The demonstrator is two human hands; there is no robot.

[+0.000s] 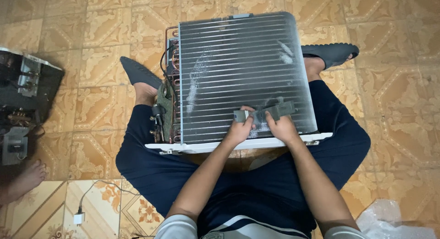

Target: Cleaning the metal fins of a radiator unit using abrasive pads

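Observation:
An air-conditioner unit with a grey finned coil point(238, 64) stands on the floor between my legs, copper tubes point(173, 83) along its left side and a white base rim point(201, 147) toward me. My left hand point(239, 128) and my right hand point(282, 126) sit side by side on the lower part of the coil. Both pinch a strip of dark grey tape point(270, 111) that lies across the fins. Pale scuffed patches mark the fins above the hands.
A dark opened appliance point(25, 90) with wiring sits at the left edge, and another person's bare foot point(27, 177) is below it. A white plug with cable point(79, 218) lies on the patterned tiles. Clear plastic wrap point(394, 223) is at bottom right. My sandals point(332, 53) flank the unit.

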